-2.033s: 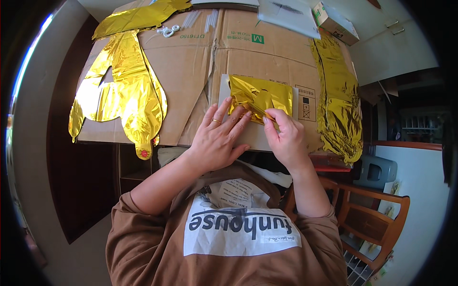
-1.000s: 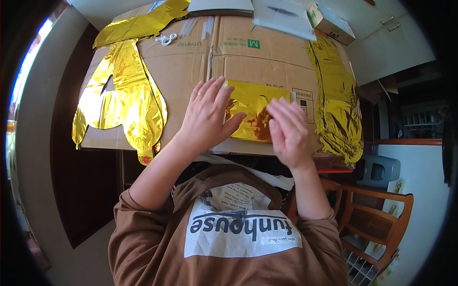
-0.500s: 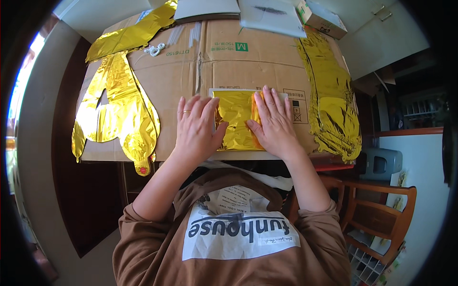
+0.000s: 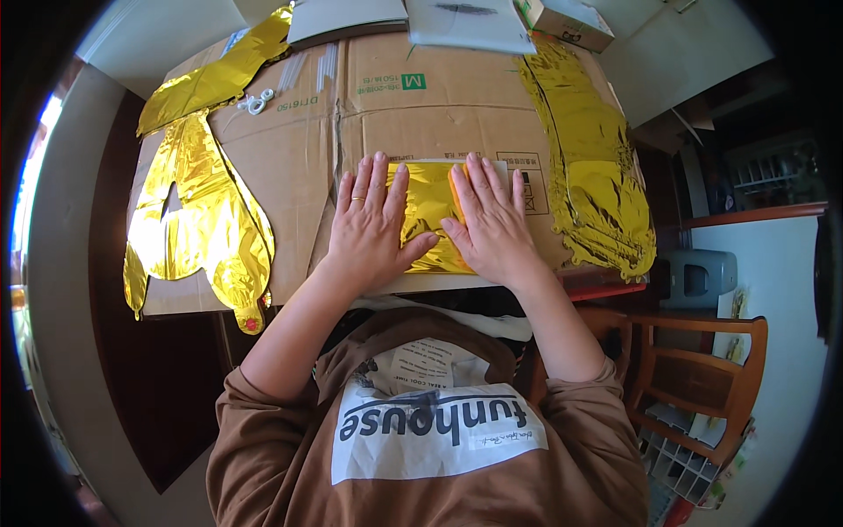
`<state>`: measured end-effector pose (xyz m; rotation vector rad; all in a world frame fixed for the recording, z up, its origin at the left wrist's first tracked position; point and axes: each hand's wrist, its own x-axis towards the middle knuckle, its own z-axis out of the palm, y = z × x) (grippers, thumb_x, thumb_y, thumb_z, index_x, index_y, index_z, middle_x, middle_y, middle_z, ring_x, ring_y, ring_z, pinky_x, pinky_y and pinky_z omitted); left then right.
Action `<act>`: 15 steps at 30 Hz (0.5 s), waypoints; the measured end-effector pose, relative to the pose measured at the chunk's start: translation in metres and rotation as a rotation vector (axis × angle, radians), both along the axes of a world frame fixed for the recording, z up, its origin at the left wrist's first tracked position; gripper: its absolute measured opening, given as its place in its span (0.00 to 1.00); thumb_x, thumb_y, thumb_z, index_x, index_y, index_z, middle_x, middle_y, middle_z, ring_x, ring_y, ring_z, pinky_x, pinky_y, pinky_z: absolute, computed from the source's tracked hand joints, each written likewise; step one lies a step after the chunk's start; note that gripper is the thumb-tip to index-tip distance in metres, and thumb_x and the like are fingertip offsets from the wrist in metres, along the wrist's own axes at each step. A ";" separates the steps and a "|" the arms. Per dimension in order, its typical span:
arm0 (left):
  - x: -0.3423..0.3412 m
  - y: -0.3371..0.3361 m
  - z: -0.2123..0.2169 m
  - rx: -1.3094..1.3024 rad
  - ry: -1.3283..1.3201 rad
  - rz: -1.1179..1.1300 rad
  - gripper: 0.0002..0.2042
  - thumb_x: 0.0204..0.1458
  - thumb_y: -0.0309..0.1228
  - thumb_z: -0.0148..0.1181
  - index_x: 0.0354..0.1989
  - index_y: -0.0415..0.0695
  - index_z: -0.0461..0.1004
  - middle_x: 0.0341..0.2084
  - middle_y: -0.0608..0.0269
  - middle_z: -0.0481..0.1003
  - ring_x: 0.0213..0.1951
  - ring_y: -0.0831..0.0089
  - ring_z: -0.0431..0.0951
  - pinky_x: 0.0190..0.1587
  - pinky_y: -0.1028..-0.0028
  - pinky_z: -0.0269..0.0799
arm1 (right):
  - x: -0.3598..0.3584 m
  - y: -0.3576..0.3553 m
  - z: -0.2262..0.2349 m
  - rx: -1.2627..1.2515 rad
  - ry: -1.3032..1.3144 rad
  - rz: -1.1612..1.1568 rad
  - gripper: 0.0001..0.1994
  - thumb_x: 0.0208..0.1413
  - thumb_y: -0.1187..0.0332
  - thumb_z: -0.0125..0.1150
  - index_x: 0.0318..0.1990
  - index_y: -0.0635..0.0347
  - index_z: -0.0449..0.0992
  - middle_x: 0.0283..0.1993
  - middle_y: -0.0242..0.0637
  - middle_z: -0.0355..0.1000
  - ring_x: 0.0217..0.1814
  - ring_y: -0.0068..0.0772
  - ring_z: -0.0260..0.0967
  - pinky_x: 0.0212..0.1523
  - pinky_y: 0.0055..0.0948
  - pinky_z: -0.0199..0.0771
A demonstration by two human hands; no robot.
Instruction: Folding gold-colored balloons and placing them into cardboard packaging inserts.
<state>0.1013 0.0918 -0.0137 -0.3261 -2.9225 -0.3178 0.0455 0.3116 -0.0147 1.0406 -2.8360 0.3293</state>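
Observation:
A folded gold foil balloon (image 4: pixel 427 207) lies as a shiny rectangle near the table's front edge, on a pale flat sheet (image 4: pixel 449 284) that shows along its border. My left hand (image 4: pixel 373 220) rests flat across its left side, fingers stretched away from me and a ring on one of them. On the right side my right hand (image 4: pixel 490 220) presses down, palm flat and fingers slightly spread. Both thumbs point inward over the foil. An orange-tinted fold (image 4: pixel 457 192) shows beside my right index finger. What lies under the palms is hidden.
Opened-out cardboard (image 4: pixel 443 132) covers the table. Flat gold foil balloons lie at left (image 4: pixel 200 215), far left (image 4: pixel 215 72) and right (image 4: pixel 588 149). White rolls (image 4: pixel 256 104) and clear straws (image 4: pixel 326 67) sit at far left. Behind are a small box (image 4: pixel 566 25) and white flat packs (image 4: pixel 470 25).
My left hand has lowered from a raised, bent-finger pose and now lies flat on the foil. The right hand stays flat at the right side. The whole view has shifted slightly.

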 end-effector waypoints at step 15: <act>0.011 -0.037 0.024 0.454 0.088 0.265 0.33 0.56 0.37 0.66 0.69 0.41 0.62 0.62 0.42 0.69 0.61 0.49 0.71 0.63 0.59 0.68 | -0.002 0.011 0.010 -0.075 -0.035 0.044 0.38 0.69 0.43 0.43 0.76 0.61 0.50 0.80 0.54 0.44 0.82 0.55 0.40 0.77 0.65 0.24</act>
